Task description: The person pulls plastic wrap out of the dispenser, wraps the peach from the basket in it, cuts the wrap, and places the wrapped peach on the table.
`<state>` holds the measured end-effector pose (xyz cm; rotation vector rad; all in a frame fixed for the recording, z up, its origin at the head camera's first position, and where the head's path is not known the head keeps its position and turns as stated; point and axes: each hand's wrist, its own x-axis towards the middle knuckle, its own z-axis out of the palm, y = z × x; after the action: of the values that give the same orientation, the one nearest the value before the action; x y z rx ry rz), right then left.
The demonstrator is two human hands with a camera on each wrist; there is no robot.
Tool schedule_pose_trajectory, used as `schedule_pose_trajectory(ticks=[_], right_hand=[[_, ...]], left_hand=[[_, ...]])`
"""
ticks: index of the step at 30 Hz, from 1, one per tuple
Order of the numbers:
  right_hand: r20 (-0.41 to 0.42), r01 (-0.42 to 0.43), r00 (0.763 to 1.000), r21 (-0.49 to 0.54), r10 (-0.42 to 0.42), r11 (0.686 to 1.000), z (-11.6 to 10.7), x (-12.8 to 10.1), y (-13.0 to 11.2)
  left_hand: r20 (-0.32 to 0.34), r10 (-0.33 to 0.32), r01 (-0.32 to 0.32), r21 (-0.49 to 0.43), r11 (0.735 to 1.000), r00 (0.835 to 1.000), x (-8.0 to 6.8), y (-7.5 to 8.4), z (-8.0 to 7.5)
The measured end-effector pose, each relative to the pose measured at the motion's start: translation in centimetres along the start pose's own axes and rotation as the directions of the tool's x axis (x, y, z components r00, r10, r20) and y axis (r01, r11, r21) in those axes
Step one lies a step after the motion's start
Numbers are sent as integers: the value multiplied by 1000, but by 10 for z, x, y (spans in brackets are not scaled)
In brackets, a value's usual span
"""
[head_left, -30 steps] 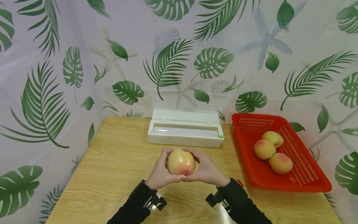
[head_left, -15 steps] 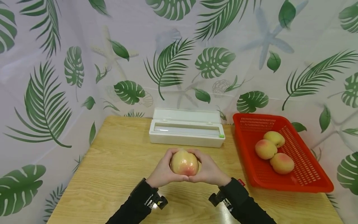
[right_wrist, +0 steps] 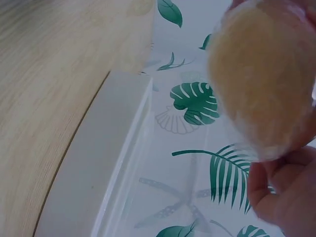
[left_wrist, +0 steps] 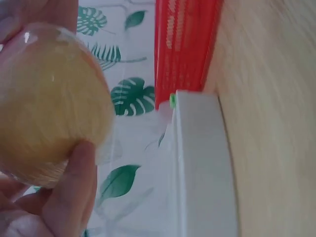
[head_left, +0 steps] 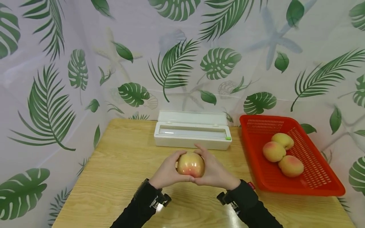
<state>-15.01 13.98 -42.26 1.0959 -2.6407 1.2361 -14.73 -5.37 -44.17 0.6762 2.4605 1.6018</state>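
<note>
A yellow peach with a pink blush (head_left: pixel 191 164) is held up between both hands over the table, in front of the white box. Shiny clear film covers it; in the right wrist view the wrapped peach (right_wrist: pixel 261 79) shows wrinkles in that film. My left hand (head_left: pixel 167 171) grips its left side, thumb below and fingers curled over the top. On the other side my right hand (head_left: pixel 215 172) holds it, one finger raised off the fruit. The two thumbs meet beneath. In the left wrist view a fingertip presses the peach (left_wrist: pixel 49 103).
A white cling film box (head_left: pixel 194 141) with raised lid and a green slider stands behind the hands, against the leaf-print backdrop. To the right is a red basket (head_left: pixel 251 155) holding three peaches (head_left: pixel 291 166). All stand on a wooden table (head_left: pixel 122 152).
The hands and peach have shifted slightly right in the head view, which itself has moved a little. A right-hand finger has lifted from the peach, and the peach has turned slightly.
</note>
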Motion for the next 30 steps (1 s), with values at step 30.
schedule_pose_trajectory(ticks=[30], right_hand=[[-298, 179, 899, -420, -322, 890, 29, 1, -19]], left_hand=[[-340, -79, -103, -486, 868, 937, 2, 4, 14]])
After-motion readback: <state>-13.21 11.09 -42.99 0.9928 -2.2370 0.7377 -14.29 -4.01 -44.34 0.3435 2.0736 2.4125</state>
